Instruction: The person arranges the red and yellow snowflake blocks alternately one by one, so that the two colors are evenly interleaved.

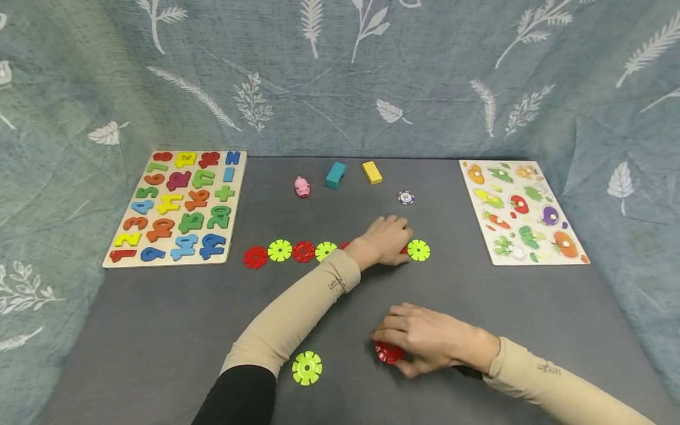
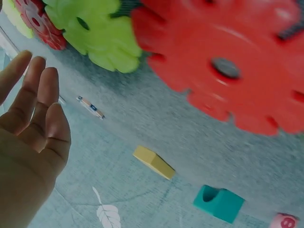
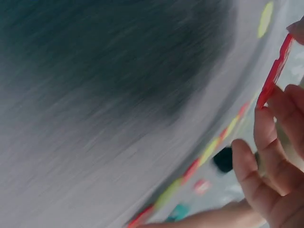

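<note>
A row of red and lime-green notched plastic discs [image 1: 280, 250] runs across the middle of the table. My left hand [image 1: 383, 241] is over the right part of this row, hiding some of it, its fingertips near a mostly covered red disc [image 1: 405, 249] beside the last green disc [image 1: 418, 250]. In the left wrist view its fingers [image 2: 40, 90] are extended, with nothing between them. Closer to me, my right hand [image 1: 425, 335] pinches a red notched disc [image 3: 273, 78] by its edges, between thumb and fingers. A single green disc [image 1: 307, 368] lies at the front, left of that hand.
A number puzzle board [image 1: 229, 236] lies at the left, and a vegetable puzzle board [image 1: 480, 227] at the right. Behind the row are a pink pig figure [image 1: 301, 187], a teal block [image 1: 335, 176], a yellow block [image 1: 372, 172] and a poker chip [image 1: 406, 197]. Patterned cloth [image 1: 329, 88] hangs behind.
</note>
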`<move>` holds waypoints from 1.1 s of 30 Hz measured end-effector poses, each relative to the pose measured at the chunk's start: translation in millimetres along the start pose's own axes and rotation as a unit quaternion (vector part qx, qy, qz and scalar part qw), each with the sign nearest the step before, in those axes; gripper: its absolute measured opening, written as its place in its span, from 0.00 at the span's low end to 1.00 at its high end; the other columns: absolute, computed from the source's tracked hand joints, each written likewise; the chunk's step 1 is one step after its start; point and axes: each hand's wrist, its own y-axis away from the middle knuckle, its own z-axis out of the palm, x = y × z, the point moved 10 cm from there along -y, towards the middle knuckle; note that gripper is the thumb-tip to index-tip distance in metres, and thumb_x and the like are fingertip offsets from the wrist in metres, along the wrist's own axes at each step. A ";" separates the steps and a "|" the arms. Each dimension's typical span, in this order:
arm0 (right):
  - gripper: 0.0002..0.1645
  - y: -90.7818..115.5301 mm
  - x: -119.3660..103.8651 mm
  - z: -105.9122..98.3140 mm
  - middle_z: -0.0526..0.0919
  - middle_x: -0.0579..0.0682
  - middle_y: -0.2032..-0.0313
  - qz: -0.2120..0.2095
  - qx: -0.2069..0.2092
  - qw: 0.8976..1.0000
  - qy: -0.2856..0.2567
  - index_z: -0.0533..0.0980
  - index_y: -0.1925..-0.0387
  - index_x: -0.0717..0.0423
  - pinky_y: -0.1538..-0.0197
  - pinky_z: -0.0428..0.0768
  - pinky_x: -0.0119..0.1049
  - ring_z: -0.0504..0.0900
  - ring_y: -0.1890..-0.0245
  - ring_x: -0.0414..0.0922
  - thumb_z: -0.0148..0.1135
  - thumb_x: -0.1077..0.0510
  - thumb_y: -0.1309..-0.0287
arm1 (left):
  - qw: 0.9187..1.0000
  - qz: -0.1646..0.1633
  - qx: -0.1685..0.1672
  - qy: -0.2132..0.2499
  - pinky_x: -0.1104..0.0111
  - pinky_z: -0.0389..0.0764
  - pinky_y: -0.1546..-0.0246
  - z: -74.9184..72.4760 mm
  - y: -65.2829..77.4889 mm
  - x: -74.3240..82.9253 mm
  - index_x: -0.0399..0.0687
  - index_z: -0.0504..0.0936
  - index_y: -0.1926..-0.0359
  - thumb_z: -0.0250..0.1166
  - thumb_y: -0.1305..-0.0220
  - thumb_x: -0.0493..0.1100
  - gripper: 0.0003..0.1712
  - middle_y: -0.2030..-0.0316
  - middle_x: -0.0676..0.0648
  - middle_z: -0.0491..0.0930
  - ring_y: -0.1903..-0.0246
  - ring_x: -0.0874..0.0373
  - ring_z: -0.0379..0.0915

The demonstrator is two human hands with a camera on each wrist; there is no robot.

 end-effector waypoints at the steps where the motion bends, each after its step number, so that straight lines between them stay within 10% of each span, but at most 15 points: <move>1: 0.30 5.2 6.8 -0.3 0.83 0.39 0.58 0.010 0.000 1.000 0.001 0.79 0.53 0.50 0.53 0.77 0.32 0.77 0.60 0.37 0.72 0.48 0.63 | 1.000 0.002 0.002 -0.002 0.62 0.72 0.50 -0.4 -1.5 1.9 0.53 0.77 0.43 0.60 0.37 0.62 0.28 0.48 0.50 0.74 0.51 0.55 0.70; 10: 0.28 51.7 74.5 -16.3 0.82 0.42 0.65 0.119 0.028 0.992 -0.006 0.80 0.58 0.54 0.57 0.79 0.34 0.78 0.65 0.37 0.75 0.52 0.67 | 0.999 0.021 0.025 -0.015 0.61 0.72 0.49 0.7 -14.0 20.0 0.55 0.78 0.43 0.59 0.35 0.62 0.25 0.44 0.53 0.74 0.47 0.55 0.69; 19: 0.29 85.2 160.7 -17.7 0.83 0.47 0.64 0.283 -0.015 0.959 0.009 0.81 0.56 0.58 0.63 0.79 0.36 0.79 0.66 0.40 0.75 0.52 0.64 | 0.999 0.012 0.039 -0.027 0.63 0.72 0.51 1.6 -18.0 22.3 0.56 0.81 0.46 0.60 0.36 0.60 0.23 0.44 0.53 0.74 0.47 0.55 0.70; 33: 0.31 96.1 212.2 -13.7 0.81 0.51 0.62 0.357 -0.040 0.933 -0.005 0.79 0.53 0.59 0.65 0.78 0.36 0.78 0.68 0.42 0.74 0.54 0.63 | 0.999 0.004 0.034 -0.018 0.64 0.73 0.53 -0.1 -17.6 24.0 0.56 0.81 0.47 0.62 0.37 0.60 0.22 0.46 0.53 0.75 0.48 0.56 0.70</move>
